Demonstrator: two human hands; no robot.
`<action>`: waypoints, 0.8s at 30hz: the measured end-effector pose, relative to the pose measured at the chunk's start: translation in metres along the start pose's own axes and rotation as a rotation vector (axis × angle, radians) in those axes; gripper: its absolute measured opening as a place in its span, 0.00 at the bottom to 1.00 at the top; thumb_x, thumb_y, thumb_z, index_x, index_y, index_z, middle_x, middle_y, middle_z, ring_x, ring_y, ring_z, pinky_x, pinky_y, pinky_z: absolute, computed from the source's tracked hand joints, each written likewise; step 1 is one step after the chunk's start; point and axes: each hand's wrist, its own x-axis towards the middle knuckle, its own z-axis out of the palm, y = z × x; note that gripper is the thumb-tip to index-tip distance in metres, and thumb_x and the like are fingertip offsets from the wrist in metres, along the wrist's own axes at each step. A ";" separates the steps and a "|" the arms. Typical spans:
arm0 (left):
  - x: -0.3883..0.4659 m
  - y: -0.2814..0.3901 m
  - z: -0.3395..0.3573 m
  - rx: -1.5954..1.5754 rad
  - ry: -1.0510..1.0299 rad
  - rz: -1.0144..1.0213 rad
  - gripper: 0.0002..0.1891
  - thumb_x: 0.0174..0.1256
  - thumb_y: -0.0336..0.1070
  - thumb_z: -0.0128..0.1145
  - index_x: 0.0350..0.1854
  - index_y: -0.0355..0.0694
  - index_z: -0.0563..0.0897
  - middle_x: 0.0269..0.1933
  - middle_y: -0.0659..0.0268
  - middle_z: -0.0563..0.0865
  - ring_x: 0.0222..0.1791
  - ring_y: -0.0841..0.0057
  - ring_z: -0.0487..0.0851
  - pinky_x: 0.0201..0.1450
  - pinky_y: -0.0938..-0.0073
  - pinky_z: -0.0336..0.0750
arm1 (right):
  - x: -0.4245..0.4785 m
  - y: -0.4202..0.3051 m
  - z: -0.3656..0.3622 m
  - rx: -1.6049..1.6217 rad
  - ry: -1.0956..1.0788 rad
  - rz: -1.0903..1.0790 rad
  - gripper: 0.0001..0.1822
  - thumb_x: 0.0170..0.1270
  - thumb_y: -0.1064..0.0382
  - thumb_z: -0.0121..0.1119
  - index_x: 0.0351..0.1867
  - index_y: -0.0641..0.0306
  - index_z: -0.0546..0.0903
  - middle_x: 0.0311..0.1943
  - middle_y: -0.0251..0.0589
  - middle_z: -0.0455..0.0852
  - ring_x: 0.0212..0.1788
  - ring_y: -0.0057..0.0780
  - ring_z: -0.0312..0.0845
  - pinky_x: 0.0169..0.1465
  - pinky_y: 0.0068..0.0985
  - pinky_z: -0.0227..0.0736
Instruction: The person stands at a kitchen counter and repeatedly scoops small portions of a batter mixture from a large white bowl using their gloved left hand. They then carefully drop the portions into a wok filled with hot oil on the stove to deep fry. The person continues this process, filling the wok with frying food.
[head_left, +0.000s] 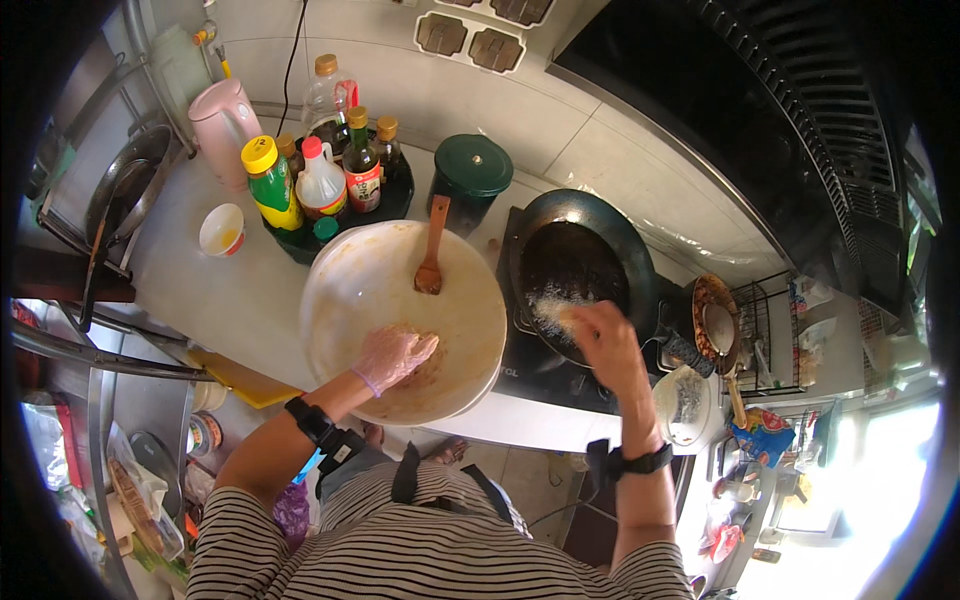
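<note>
My left hand (396, 357), in a thin clear plastic glove, is low inside a large white bowl (352, 274) smeared with pale residue. Its fingers are bunched together, and whether they hold anything is hidden. A wooden spatula (430, 251) leans against the far side of the bowl. To the right, a dark wok (634, 240) with dark oil (577, 244) sits on a black cooktop (529, 375). My bare right hand (606, 346) is over the wok's near edge, fingers curled, its grip unclear. Beside its fingertips is a pale, bubbling patch (555, 309) in the oil.
Several sauce bottles (362, 169) stand in a dark tray behind the bowl. A lidded green pot (472, 169) is left of the wok. A small bowl (223, 229) and a pink kettle (223, 127) stand left. Right are a strainer (718, 330) and a clear bowl (684, 405).
</note>
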 end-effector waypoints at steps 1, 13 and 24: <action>0.000 0.001 0.000 0.004 0.018 0.029 0.22 0.65 0.53 0.52 0.22 0.40 0.84 0.22 0.54 0.83 0.25 0.56 0.82 0.30 0.58 0.75 | -0.004 0.039 0.000 -0.240 0.075 0.004 0.12 0.56 0.73 0.55 0.38 0.55 0.85 0.35 0.46 0.79 0.39 0.43 0.79 0.41 0.35 0.76; -0.014 0.005 0.000 -0.081 -0.031 0.057 0.12 0.59 0.50 0.59 0.42 0.54 0.84 0.41 0.64 0.82 0.41 0.64 0.82 0.38 0.60 0.77 | -0.013 0.159 0.002 -0.546 -0.087 0.262 0.04 0.46 0.66 0.68 0.24 0.56 0.83 0.34 0.43 0.77 0.42 0.41 0.79 0.41 0.36 0.76; 0.006 -0.020 -0.022 -0.531 -0.323 0.082 0.27 0.56 0.36 0.62 0.61 0.53 0.77 0.52 0.59 0.80 0.53 0.62 0.78 0.55 0.64 0.73 | -0.045 0.116 -0.031 -0.180 0.141 0.251 0.13 0.48 0.67 0.69 0.38 0.59 0.86 0.30 0.40 0.80 0.32 0.35 0.80 0.35 0.30 0.75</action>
